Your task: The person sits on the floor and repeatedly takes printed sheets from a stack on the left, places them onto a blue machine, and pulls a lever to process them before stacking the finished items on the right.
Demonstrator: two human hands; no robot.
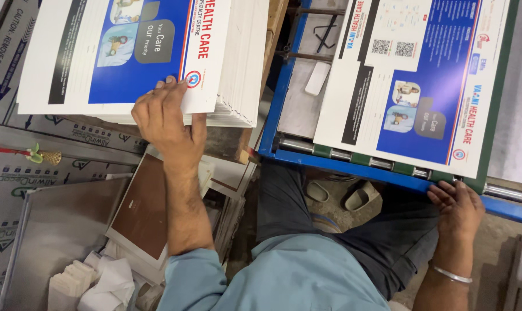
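Note:
My left hand (pixel 166 121) grips the near edge of the top printed sheet on a thick stack of white, blue and red printed sheets (pixel 128 52) at the upper left. Its fingers curl over the sheet's edge and the thumb sits underneath. My right hand (pixel 457 204) rests at the near right corner of a single printed sheet (pixel 416 80), fingers touching its edge. That sheet lies on a machine bed with a blue frame (pixel 341 164) and a green border. A metal bangle circles my right wrist.
Rollers run along the blue frame's near rail (pixel 307 147). A brown board (pixel 143 207) and grey metal sheets (pixel 59 224) lie at the lower left, with crumpled white cloth (pixel 108 285) below. Sandals (pixel 353 196) sit on the floor beneath the machine.

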